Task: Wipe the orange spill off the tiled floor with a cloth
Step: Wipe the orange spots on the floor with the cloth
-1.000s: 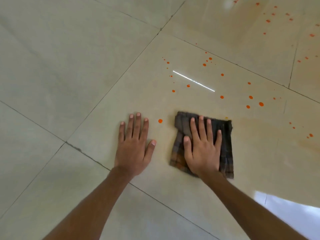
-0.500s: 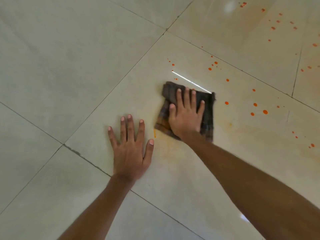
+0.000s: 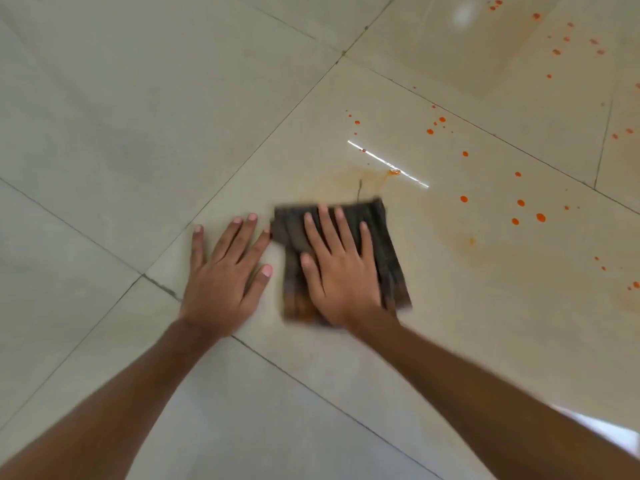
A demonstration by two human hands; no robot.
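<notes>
Now right hand (image 3: pixel 341 271) flat on cloth (image 3: pixel 291 233), orange drops (image 3: pixel 540 217) beyond.

The right hand (image 3: pixel 341 275) lies flat over the middle of the folded dark brown checked cloth (image 3: pixel 289 233) and hides most of it. The cloth's near edge and corners are blurred, so its weave is hard to read. Whether the left hand's (image 3: pixel 221 282) fingers (image 3: pixel 265 237) touch the cloth's far left corner cannot be told. The bare left forearm (image 3: pixel 114 403) and bare right forearm (image 3: pixel 485 393) run out at the lower edge. A bright patch (image 3: pixel 609 434) on the pale tiled floor (image 3: pixel 138 116) is cut by the right edge and partly hidden behind the right forearm. Small orange drops (image 3: pixel 636 285) at the right edge are cut off.
</notes>
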